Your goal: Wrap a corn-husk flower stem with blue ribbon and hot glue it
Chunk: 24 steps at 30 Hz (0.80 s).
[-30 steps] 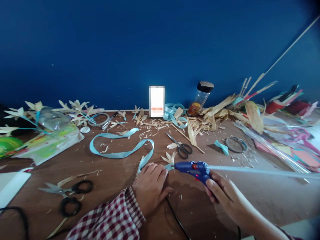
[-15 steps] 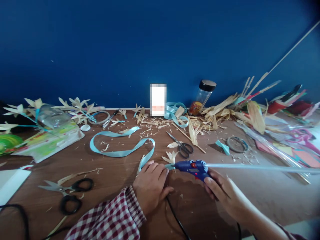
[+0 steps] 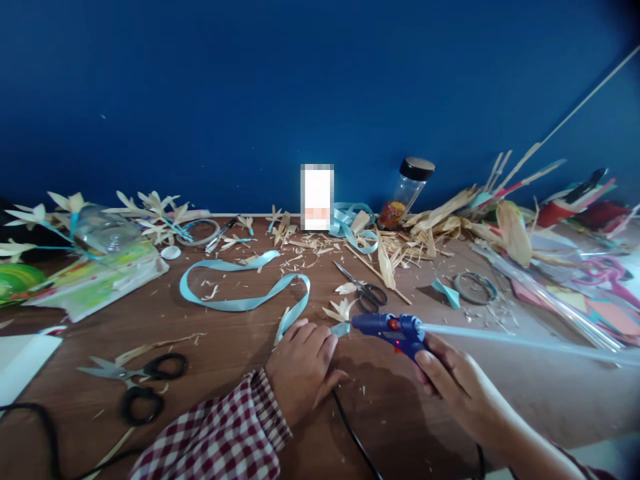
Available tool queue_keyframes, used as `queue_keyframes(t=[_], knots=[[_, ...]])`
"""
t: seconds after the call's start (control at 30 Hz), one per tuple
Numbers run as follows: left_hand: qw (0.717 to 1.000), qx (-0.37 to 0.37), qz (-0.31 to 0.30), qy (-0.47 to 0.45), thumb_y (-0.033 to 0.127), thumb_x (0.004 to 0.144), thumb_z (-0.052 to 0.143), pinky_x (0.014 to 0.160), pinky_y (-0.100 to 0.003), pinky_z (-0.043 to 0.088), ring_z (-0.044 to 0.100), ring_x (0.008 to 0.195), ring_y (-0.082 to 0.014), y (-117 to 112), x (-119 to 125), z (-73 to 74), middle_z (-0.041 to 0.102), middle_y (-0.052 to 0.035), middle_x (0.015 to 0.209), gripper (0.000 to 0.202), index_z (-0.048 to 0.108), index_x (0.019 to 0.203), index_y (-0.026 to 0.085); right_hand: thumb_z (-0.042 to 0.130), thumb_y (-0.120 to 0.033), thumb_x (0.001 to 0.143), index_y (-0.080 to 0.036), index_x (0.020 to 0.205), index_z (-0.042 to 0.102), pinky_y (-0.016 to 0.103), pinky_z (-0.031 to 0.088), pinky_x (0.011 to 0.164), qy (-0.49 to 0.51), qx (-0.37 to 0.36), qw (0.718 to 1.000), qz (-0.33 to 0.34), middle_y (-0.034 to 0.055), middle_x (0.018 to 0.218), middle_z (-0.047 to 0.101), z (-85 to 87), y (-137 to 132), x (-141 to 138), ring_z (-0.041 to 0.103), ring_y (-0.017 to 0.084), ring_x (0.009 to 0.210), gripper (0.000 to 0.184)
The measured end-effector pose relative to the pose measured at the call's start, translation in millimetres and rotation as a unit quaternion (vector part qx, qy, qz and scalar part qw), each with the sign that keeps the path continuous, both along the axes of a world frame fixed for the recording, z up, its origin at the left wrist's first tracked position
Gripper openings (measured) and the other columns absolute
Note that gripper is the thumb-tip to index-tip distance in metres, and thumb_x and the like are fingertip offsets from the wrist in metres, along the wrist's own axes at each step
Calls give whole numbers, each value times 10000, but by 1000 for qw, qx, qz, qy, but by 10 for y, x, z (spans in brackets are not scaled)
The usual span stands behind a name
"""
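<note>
My right hand [image 3: 450, 373] is wrapped round the handle of a blue glue gun [image 3: 393, 331], with a long clear glue stick [image 3: 505, 338] running out of its back. The nozzle points left, close to a short end of light blue ribbon [image 3: 341, 329]. That end shows just beyond the fingers of my left hand [image 3: 303, 363], which lies closed over the ribbon on the table. The long part of the ribbon [image 3: 240, 305] curls away to the left. A pale corn-husk flower [image 3: 343, 310] lies at the ribbon end, its lower part hidden.
Small scissors [image 3: 370, 297] lie behind the gun, and larger open scissors [image 3: 137, 380] lie left of my sleeve. Husk scraps [image 3: 425, 230], a tilted jar [image 3: 405, 193] and a ribbon roll [image 3: 355, 220] line the blue wall. A black cord [image 3: 353, 430] runs between my arms.
The glue gun has moved slightly right and up, its nozzle drawing back from the ribbon, and the glue stick now slopes down to the right. My left hand has hardly moved.
</note>
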State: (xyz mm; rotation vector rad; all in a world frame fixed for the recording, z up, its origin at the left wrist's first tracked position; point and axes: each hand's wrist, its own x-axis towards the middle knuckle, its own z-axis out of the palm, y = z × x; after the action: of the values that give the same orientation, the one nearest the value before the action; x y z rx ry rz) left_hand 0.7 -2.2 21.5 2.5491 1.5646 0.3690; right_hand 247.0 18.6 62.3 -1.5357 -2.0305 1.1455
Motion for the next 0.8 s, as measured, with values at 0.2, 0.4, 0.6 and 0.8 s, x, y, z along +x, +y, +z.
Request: queue_keyframes(t=[0.2, 0.4, 0.6, 0.8], knots=[[1000, -11, -1, 7, 461, 824, 588, 1010, -478, 357, 546, 1010, -263, 9, -6, 14, 627, -79, 1063, 426, 565, 1124, 158, 360, -434, 942, -202, 731, 494, 246, 372, 534, -55, 47, 997, 31, -20, 586, 512, -35, 54, -37, 492, 135, 554, 342], [1000, -15, 0, 6, 458, 827, 587, 1020, -474, 350, 539, 1026, -262, 23, -1, 37, 620, -72, 1074, 412, 570, 1101, 152, 328, -447, 953, -209, 718, 471, 234, 369, 502, -33, -5, 999, 23, -33, 570, 489, 46, 53, 62, 469, 120, 512, 364], [1000, -6, 11, 2, 443, 803, 626, 1019, -471, 353, 544, 1010, -262, 2, 9, 40, 621, -62, 1061, 395, 571, 1088, 174, 363, -417, 948, -204, 722, 488, 242, 363, 514, -56, 40, 997, 40, -24, 580, 513, 41, 53, -44, 473, 126, 530, 334], [1000, 4, 10, -3, 460, 803, 621, 1025, -469, 350, 537, 1019, -256, 6, 9, -1, 617, -53, 1067, 412, 562, 1096, 177, 384, -408, 941, -202, 720, 497, 238, 363, 501, -50, 37, 998, 29, -27, 578, 522, 73, 55, -1, 473, 120, 517, 323]])
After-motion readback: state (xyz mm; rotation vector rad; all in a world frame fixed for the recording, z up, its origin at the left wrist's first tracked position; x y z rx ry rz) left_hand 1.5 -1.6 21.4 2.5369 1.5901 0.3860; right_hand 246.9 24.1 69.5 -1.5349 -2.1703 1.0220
